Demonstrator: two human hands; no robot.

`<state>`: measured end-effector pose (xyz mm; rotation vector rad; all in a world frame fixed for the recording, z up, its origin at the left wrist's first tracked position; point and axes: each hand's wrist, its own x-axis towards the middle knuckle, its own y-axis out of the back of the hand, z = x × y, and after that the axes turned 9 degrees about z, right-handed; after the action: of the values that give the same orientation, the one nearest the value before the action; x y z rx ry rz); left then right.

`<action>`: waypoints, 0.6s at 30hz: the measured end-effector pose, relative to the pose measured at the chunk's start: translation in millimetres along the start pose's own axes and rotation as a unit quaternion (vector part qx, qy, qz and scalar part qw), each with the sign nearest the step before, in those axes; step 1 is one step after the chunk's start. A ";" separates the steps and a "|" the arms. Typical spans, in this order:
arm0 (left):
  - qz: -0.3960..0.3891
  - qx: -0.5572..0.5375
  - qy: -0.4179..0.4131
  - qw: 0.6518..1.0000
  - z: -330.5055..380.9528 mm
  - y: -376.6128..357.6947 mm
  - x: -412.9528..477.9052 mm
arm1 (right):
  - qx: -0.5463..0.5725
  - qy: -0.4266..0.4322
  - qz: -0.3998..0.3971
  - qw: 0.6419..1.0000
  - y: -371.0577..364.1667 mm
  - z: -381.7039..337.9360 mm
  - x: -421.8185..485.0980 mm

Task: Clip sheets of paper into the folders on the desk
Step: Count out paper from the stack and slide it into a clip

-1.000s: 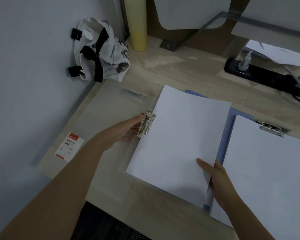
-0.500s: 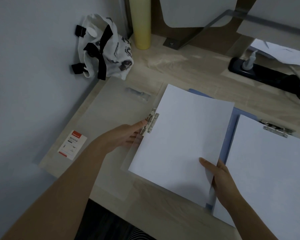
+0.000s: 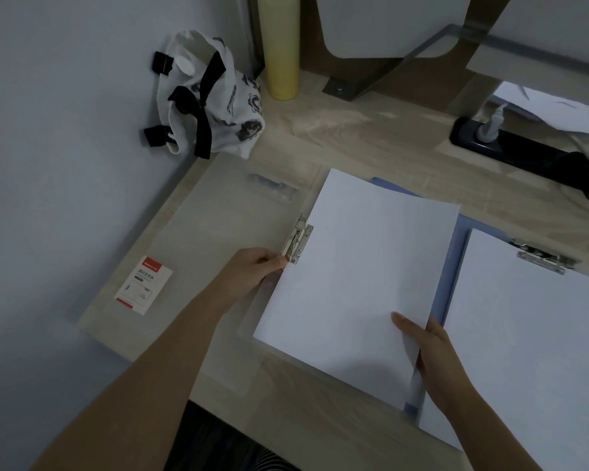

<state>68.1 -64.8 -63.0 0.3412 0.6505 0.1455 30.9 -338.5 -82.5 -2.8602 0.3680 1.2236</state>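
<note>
A translucent open folder [image 3: 225, 215] lies on the desk at the left, with a metal clip [image 3: 298, 241] at its inner edge. My left hand [image 3: 252, 270] pinches the lower end of that clip. A white sheet of paper [image 3: 354, 277] lies tilted with its left edge at the clip. My right hand [image 3: 429, 348] grips the sheet's lower right corner, thumb on top. To the right a blue folder [image 3: 451, 266] holds another white sheet [image 3: 531, 341] under its own metal clip [image 3: 544, 258].
A white drawstring bag [image 3: 215, 100] with black straps sits at the back left by the wall. A yellow roll [image 3: 281, 45] stands behind it. A black power strip [image 3: 524, 154] lies at the back right. A small red-and-white label card [image 3: 143, 285] shows through the folder cover.
My left hand has slid down to the lower end of the clip, and the clip's lever looks lower. The sheet and my right hand have hardly moved.
</note>
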 end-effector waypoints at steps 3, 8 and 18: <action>-0.005 -0.013 -0.004 1.000 -3.3 0.4 0.0 | -0.005 -0.002 0.006 1.000 0.0 1.3 1.2; -0.019 -0.046 0.007 0.999 -0.8 1.5 -7.3 | -0.111 0.093 0.063 0.987 -8.7 -2.9 -5.9; 0.000 -0.179 -0.044 0.983 55.4 -12.8 -67.6 | -0.416 0.237 -0.044 0.877 -2.6 -24.3 -7.6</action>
<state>49.2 -107.6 12.0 0.0014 0.5249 0.2413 43.7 -336.8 -60.4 -3.8425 -0.4213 0.7443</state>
